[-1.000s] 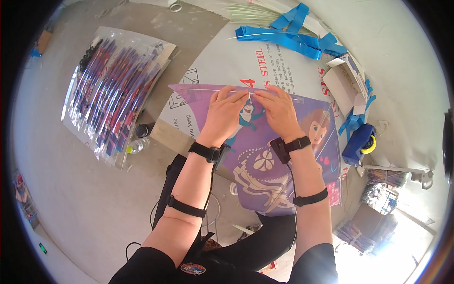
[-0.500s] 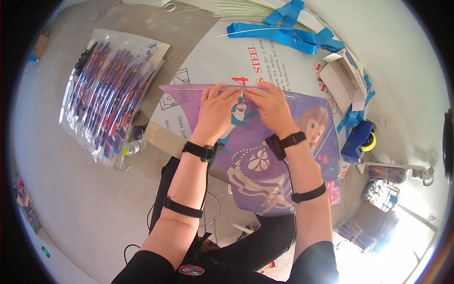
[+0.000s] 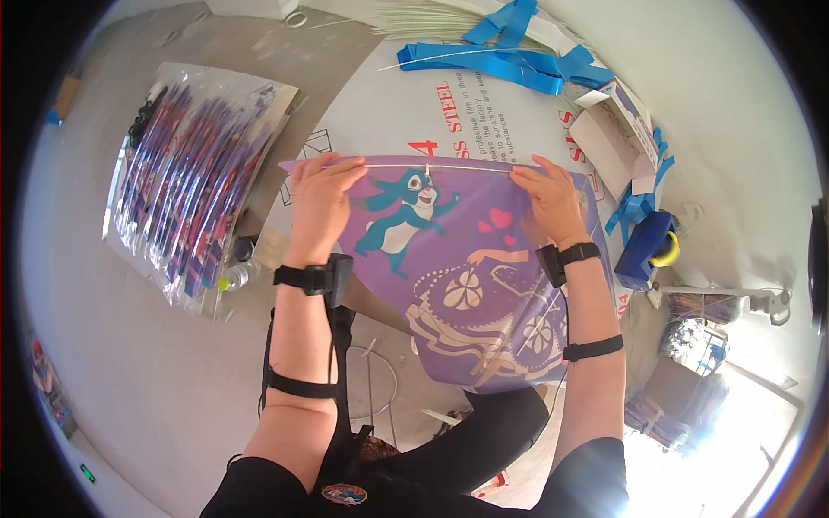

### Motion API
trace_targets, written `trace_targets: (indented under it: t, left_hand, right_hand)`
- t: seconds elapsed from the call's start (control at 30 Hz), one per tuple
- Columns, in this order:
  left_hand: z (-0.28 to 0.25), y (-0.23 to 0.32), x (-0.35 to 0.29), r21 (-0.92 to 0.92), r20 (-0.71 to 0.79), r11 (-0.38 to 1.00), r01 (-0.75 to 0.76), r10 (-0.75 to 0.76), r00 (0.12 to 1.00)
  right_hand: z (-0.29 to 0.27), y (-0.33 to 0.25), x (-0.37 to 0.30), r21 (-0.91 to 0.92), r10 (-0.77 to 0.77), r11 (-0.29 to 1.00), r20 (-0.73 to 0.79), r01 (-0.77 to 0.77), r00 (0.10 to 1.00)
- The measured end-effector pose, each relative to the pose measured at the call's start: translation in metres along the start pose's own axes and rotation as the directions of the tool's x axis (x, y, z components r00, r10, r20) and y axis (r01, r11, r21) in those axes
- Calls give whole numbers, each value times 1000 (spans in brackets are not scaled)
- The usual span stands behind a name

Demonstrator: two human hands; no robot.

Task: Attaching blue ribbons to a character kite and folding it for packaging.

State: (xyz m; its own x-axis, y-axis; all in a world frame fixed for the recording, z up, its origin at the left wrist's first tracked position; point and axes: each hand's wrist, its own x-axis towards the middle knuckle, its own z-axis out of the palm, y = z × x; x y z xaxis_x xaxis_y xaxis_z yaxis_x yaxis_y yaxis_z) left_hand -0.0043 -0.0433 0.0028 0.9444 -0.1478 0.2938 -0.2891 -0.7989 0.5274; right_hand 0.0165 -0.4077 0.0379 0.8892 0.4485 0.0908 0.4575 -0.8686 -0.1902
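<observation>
A purple printed kite (image 3: 484, 233) with a blue rabbit, pink hearts and a white-patterned skirt lies over the table's front edge, its lower part hanging toward my lap. Along its far edge runs a thin white rod (image 3: 471, 168), with a small pale fitting near its middle. My left hand (image 3: 321, 203) is closed on the rod and fabric edge near the left corner. Toward the right end, my right hand (image 3: 555, 203) pinches the same rod and edge. Between my hands the fabric is spread out; my right hand and wrist cover part of the print.
Plastic-wrapped bundles (image 3: 194, 181) lie on a board at left, beside a clear bottle (image 3: 237, 276). Blue ribbon (image 3: 484, 65) and pale thin sticks (image 3: 414, 19) sit at the far side. An open carton (image 3: 609, 142) and a blue tape dispenser (image 3: 646, 250) stand at right.
My hands were together at the middle of the rod. They have moved apart along it, left hand leftward and right hand rightward, uncovering the rabbit.
</observation>
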Motion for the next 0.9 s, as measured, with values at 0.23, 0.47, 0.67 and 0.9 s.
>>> trace_targets:
  t: [0.23,0.47,0.67,0.9]
  left_hand:
    - [-27,-37,-11,85,-61,986,140,-135,989]
    - [-32,-56,-15,-40,-188,940,340,-341,921]
    - [-22,-39,-10,83,-143,964,252,-239,960]
    - [-18,-16,3,45,-201,978,206,-193,960]
  right_hand:
    - [2,24,-13,-37,70,997,-40,-71,997]
    - [8,25,-15,22,101,995,-42,-101,994]
    - [15,12,-17,-75,160,983,-121,-170,980]
    - [-3,-11,-33,146,357,934,-322,-326,877]
